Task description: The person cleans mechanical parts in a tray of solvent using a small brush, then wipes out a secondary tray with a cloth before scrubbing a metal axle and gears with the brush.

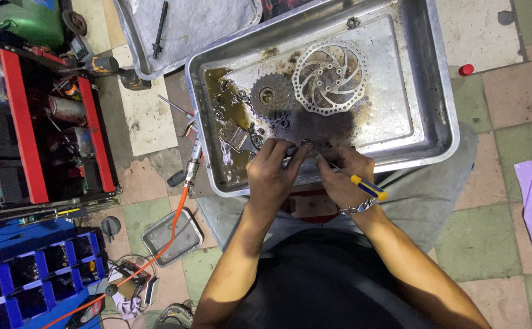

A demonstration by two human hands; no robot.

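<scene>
Two hands meet over the near edge of the metal tray (pixel 436 131), which rests on your lap so the oily parts stay contained. On the left, the orange air hose (pixel 177 219) leans against the tray's rim. Your left hand (pixel 273 173) pinches a small dark part (pixel 299 148) steady. Your right hand (pixel 345 176) is closed around a yellow-and-blue-handled screwdriver (pixel 366 187), tip toward that part. Farther off lie the sprocket (pixel 272 97) and, to its right, the brake disc (pixel 330 76).

Silver metal tray (pixel 427 103), brown oil stains; pale slotted brake disc (pixel 330 76), dark grey sprocket (pixel 270 97). Screwdriver (pixel 366 187) handle yellow and blue. Orange hose (pixel 174 228), red tool cart (pixel 25 140), blue bins (pixel 37 277).
</scene>
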